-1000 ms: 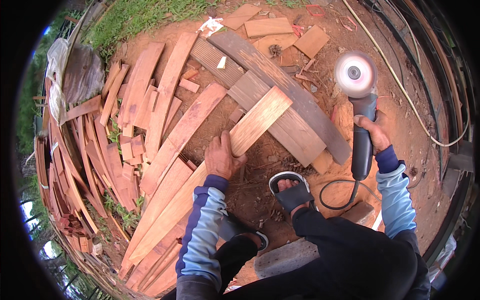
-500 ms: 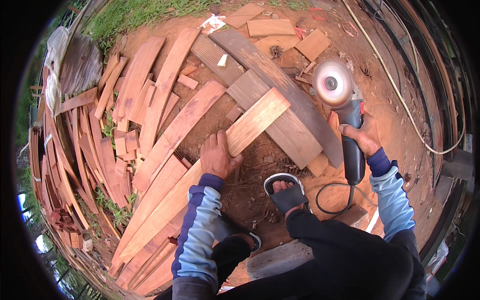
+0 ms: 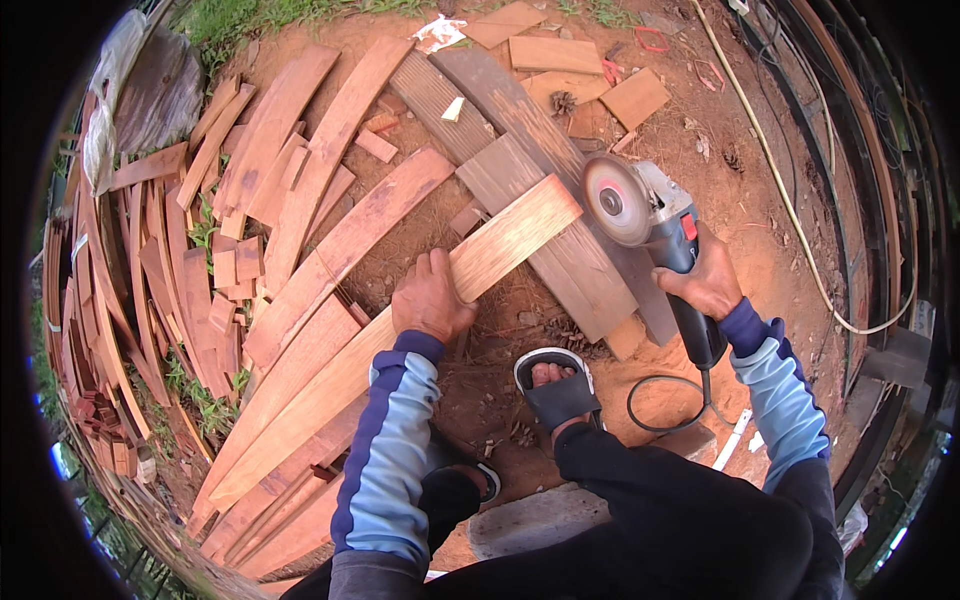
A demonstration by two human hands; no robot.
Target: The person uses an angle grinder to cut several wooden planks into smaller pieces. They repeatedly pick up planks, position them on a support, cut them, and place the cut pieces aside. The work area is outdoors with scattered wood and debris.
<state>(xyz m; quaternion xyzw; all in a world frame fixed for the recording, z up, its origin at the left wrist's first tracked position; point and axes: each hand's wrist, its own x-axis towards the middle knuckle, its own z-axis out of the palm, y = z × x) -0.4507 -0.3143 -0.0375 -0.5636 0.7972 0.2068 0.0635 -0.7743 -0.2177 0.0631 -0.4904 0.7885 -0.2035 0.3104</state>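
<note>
I'm looking down at bare reddish dirt (image 3: 765,265), with a strip of grass (image 3: 270,18) along its far edge. Over to the left spreads a big heap of planks (image 3: 135,290), lying at many angles, some long and some cut short. Near the middle, weathered grey boards (image 3: 590,280) lie slantwise on the dirt, overlapping one another. One pale plank (image 3: 515,235) runs from the lower left up to the centre, its far end crossing over the grey boards. A thin hose (image 3: 789,205) curves down the right side, and a concrete block (image 3: 540,520) lies by the person's feet. On the right is the grinder (image 3: 680,250), tilted, its disc up and to the left, its cord (image 3: 634,418) looping on the dirt below. The left hand (image 3: 432,300) is clamped over the pale plank, fingers across it and thumb towards the near edge. The right hand (image 3: 705,275) is wrapped round the grinder's body, just below a red patch. A black sandal (image 3: 565,398) stands near the plank. The disc (image 3: 615,200) looks blurred; it is near the plank's end but apart from it. Smallest are a pine cone (image 3: 563,102) and a whitish chip (image 3: 454,109) on a grey board.
</note>
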